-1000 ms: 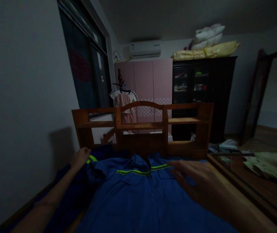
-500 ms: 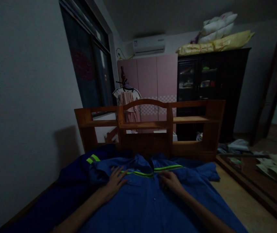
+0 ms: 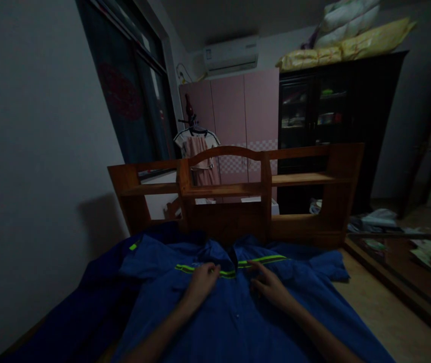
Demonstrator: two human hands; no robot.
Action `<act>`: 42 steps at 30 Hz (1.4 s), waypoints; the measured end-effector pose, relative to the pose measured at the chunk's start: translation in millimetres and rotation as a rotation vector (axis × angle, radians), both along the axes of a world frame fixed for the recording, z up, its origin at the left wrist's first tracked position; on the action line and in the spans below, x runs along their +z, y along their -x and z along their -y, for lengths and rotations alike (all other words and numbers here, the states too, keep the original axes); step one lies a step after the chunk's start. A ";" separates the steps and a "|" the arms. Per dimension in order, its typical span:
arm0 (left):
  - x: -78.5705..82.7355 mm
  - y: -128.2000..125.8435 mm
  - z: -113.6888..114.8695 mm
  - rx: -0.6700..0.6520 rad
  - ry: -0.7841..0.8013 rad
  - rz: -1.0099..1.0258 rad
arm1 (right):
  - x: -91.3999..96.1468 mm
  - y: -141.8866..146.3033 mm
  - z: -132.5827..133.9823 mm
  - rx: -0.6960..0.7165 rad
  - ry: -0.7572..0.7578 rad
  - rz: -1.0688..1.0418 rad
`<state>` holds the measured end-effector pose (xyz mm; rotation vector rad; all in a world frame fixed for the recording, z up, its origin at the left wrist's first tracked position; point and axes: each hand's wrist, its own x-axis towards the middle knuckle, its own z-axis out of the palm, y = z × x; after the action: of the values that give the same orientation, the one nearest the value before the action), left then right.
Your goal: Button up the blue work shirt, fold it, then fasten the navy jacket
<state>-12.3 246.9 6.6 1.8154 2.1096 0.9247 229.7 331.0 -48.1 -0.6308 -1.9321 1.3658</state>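
A blue work shirt (image 3: 223, 322) with yellow-green reflective stripes across the chest lies spread out, collar away from me. My left hand (image 3: 202, 283) is over the chest stripe on the left side, fingers curled together; what they may hold is hidden. On the other side of the front opening, my right hand (image 3: 271, 288) rests at the shirt with its index finger stretched toward the stripe and the other fingers loosely bent and apart. A darker blue garment (image 3: 75, 307) lies under and left of the shirt.
A wooden headboard with shelves (image 3: 225, 190) stands beyond the shirt. The bed's wooden side rail (image 3: 396, 292) runs along the right, and a white wall (image 3: 41, 151) is at the left. Behind are a pink wardrobe (image 3: 228, 111) and a dark cabinet (image 3: 370, 121).
My left hand has moved right toward the front opening, and its spread fingers have curled in. The shirt's left sleeve lies flatter and further left. My right index finger has stretched out.
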 end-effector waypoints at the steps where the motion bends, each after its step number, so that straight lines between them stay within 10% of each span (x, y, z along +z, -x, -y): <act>1: -10.6 -17.4 -2.7 -0.025 0.021 0.027 | -1.6 0.1 -0.4 0.003 -0.008 -0.003; 5: -32.4 -42.5 -19.8 -0.068 -0.059 0.188 | -2.9 0.6 2.0 -0.015 -0.041 0.005; 20: -52.7 -8.6 -62.2 -0.254 -0.122 0.325 | 15.0 41.6 -26.1 -0.199 -0.372 0.320; 32: -55.4 -7.8 -63.0 -0.330 -0.061 0.337 | 5.9 40.7 -29.4 -0.167 0.137 -0.171; 42: -40.3 -28.9 -74.8 -0.054 -0.192 0.308 | 27.2 37.5 -9.7 -0.315 -0.297 -0.101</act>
<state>16.6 321.7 -33.7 1.6738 1.8294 1.3358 192.2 340.7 -20.9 -0.6721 -1.8160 0.8793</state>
